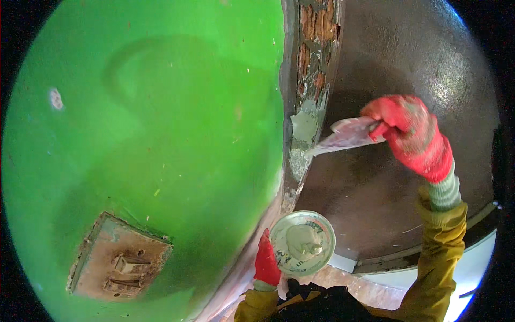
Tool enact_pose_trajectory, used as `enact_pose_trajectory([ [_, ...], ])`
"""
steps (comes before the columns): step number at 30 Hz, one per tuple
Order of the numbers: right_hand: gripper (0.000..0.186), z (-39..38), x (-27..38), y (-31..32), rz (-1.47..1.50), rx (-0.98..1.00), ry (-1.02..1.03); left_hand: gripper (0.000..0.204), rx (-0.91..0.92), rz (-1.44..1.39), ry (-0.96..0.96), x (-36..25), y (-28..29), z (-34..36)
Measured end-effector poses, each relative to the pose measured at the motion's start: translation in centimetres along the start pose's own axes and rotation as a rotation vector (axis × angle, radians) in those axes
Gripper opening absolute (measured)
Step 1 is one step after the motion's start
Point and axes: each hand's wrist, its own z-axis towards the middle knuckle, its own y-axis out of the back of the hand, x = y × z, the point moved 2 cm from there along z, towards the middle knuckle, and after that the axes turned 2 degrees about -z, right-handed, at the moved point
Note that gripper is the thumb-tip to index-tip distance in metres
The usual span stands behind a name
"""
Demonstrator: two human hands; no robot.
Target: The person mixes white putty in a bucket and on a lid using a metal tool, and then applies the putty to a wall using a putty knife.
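Note:
My right hand (410,134), in a red and pale-green work glove, is closed around a putty knife (351,135). The knife's tip points left and meets the worn door frame (312,59), where pale grey putty (304,126) covers part of the damaged wood. My left hand (266,262), gloved in red too, grips the left edge of a round lid (279,256), low and close to my body. A soft mound of the same putty (304,241) sits in the middle of the lid. Most fingers of my left hand are hidden from view.
A bright green wall (171,118) fills the left side, with a dirty switch plate (115,260) low on it. Right of the frame stands a dark brown door panel (386,59). Pinkish floor (375,290) shows at the bottom.

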Motion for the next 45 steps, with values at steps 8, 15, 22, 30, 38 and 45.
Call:
enact_pose_trajectory([
  [8,0.023,1.3,-2.4,-3.7,0.095,0.071,-0.119,0.059,0.017,-0.266,0.143,0.8,-0.1,0.4],
  [15,0.017,0.8,-3.1,-4.0,-0.074,0.065,-0.212,0.057,-0.005,-0.213,0.081,1.1,0.0,0.4],
  [22,0.017,-1.0,-1.7,-2.3,-0.215,0.019,-0.226,0.053,0.026,-0.141,0.066,1.1,0.1,0.8],
  [30,0.015,-4.7,0.6,-2.2,0.090,-0.031,-0.500,0.051,0.157,-0.481,0.232,0.5,-0.5,1.7],
  [38,0.022,-8.0,2.9,-6.8,0.042,-0.091,-0.362,0.062,0.094,-0.484,0.240,1.2,0.2,1.6],
  [45,0.026,-8.5,2.5,-7.6,-0.081,-0.176,-0.318,0.065,0.059,-0.382,0.229,-2.5,-1.6,0.4],
])
